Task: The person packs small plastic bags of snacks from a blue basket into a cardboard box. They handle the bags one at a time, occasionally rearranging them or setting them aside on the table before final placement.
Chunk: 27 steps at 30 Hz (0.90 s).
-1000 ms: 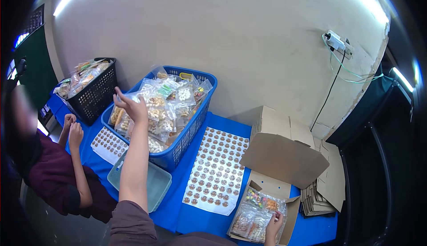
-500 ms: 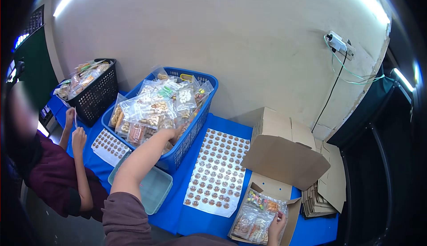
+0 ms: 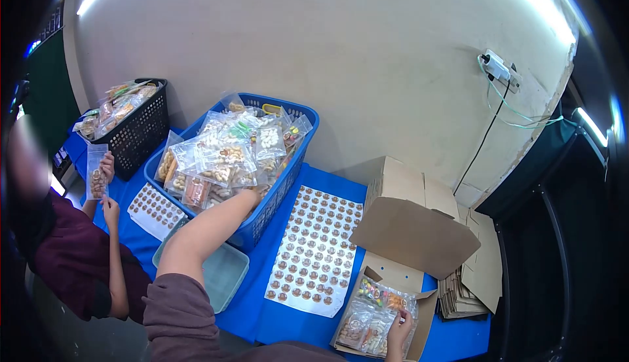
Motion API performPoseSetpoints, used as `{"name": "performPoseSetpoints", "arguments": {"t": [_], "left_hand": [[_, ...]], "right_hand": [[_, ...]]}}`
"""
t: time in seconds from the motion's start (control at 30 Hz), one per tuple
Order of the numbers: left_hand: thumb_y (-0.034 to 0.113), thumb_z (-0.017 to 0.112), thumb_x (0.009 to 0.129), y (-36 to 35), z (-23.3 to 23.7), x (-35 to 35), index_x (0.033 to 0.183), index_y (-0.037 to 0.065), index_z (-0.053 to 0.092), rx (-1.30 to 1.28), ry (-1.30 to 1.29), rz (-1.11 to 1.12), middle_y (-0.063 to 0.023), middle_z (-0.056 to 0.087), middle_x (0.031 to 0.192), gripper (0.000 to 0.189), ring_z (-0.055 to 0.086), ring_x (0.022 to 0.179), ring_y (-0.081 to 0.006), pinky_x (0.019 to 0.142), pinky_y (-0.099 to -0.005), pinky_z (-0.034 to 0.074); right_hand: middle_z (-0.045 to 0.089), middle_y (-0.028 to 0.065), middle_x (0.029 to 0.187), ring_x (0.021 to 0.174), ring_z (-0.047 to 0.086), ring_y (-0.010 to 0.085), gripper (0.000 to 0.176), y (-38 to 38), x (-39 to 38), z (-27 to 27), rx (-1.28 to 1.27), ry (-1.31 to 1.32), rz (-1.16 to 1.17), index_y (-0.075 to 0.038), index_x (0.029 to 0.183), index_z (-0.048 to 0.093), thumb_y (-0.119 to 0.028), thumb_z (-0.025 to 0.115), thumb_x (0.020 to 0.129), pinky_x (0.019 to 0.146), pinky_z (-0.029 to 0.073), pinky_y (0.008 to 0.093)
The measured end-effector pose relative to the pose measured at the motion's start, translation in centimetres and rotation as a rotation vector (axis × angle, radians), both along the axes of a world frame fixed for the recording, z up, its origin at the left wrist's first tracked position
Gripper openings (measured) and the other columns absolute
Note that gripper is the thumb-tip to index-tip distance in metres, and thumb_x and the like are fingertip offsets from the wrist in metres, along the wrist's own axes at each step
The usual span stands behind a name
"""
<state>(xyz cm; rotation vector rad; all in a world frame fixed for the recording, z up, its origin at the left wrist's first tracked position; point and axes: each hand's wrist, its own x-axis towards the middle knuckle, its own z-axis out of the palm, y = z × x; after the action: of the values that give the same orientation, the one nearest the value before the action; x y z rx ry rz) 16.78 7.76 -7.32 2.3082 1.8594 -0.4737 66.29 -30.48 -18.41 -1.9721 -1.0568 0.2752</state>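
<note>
My left hand (image 3: 249,198) reaches into the large blue basket (image 3: 311,123). Its fingers are hidden among the clear zip packets of snacks (image 3: 223,152), so what they hold does not show. At the lower right, my right hand (image 3: 398,330) is at an open cardboard box (image 3: 419,326), fingers curled in against a clear snack packet (image 3: 393,301) with orange pieces. Other packets (image 3: 363,326) with nut-like and colourful contents lie flat beside it in the box.
A sheet of round stickers (image 3: 314,250) lies between basket and box. A pale green tray (image 3: 229,277) sits under my left arm. Behind are a taller carton (image 3: 413,231) and stacked flat cardboard (image 3: 465,290). On the left, a co-worker holds a packet (image 3: 97,172) near a black basket (image 3: 134,133).
My left hand has sunk slightly deeper among the packets. My right hand stays at the box. The co-worker has turned their packet so its face shows. The view has shifted slightly.
</note>
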Motion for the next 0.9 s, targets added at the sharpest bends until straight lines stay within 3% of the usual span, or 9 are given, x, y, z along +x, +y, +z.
{"name": "performPoseSetpoints", "arguments": {"t": [0.3, 0.43, 0.53, 0.83, 0.9], "left_hand": [[0.028, 0.062, 0.080, 0.0, 0.8, -1.7, 0.130, 0.011, 0.053, 0.095, 0.245, 0.086, -0.0176, 0.048, 0.135, 0.054, 0.053, 0.117, -0.0252, 0.095, -0.0338, 0.041], [0.029, 0.062, 0.080, -0.8, 0.9, -2.2, 0.131, 0.011, 0.052, 0.134, 0.367, 0.119, -0.0177, 0.048, 0.136, 0.055, 0.052, 0.118, -0.0254, 0.095, -0.0339, 0.041], [0.031, 0.056, 0.084, -2.4, 2.2, -2.5, 0.128, 0.009, 0.055, 0.164, 0.350, -0.026, -0.0188, 0.052, 0.131, 0.049, 0.054, 0.116, -0.0286, 0.094, -0.0366, 0.042], [0.030, 0.057, 0.084, 0.3, -0.2, -2.1, 0.126, 0.008, 0.057, 0.136, 0.174, 0.073, -0.0191, 0.054, 0.127, 0.048, 0.055, 0.114, -0.0290, 0.094, -0.0374, 0.043], [0.030, 0.058, 0.083, 1.0, -1.0, -1.9, 0.125, 0.008, 0.057, 0.118, 0.137, 0.099, -0.0192, 0.055, 0.126, 0.048, 0.056, 0.113, -0.0291, 0.094, -0.0376, 0.043]], "right_hand": [[0.059, 0.0109, 0.088, 0.092, 0.053, 0.0258, 0.013, -1.9, -0.1, 2.4, -0.016, -0.141, 0.007, -0.005, 0.086, 0.065, -0.002, 0.053, 0.082, 0.071, 0.046, 0.0343], [0.059, 0.0107, 0.089, 0.092, 0.053, 0.0255, 0.014, -2.8, 1.2, 0.3, -0.022, -0.163, 0.008, -0.006, 0.085, 0.065, -0.002, 0.052, 0.083, 0.071, 0.046, 0.0339], [0.059, 0.0102, 0.089, 0.092, 0.053, 0.0254, 0.012, -2.7, 0.9, 1.2, -0.007, -0.140, -0.002, -0.005, 0.082, 0.063, -0.002, 0.052, 0.082, 0.071, 0.046, 0.0336], [0.058, 0.0123, 0.086, 0.089, 0.051, 0.0259, 0.010, -3.2, 2.1, 0.2, -0.055, -0.189, -0.035, -0.003, 0.076, 0.058, 0.000, 0.050, 0.080, 0.073, 0.043, 0.0348], [0.055, 0.0153, 0.086, 0.085, 0.051, 0.0325, 0.010, -3.0, 1.9, 0.3, -0.008, -0.171, -0.013, 0.001, 0.071, 0.052, 0.006, 0.045, 0.077, 0.079, 0.041, 0.0401]]}}
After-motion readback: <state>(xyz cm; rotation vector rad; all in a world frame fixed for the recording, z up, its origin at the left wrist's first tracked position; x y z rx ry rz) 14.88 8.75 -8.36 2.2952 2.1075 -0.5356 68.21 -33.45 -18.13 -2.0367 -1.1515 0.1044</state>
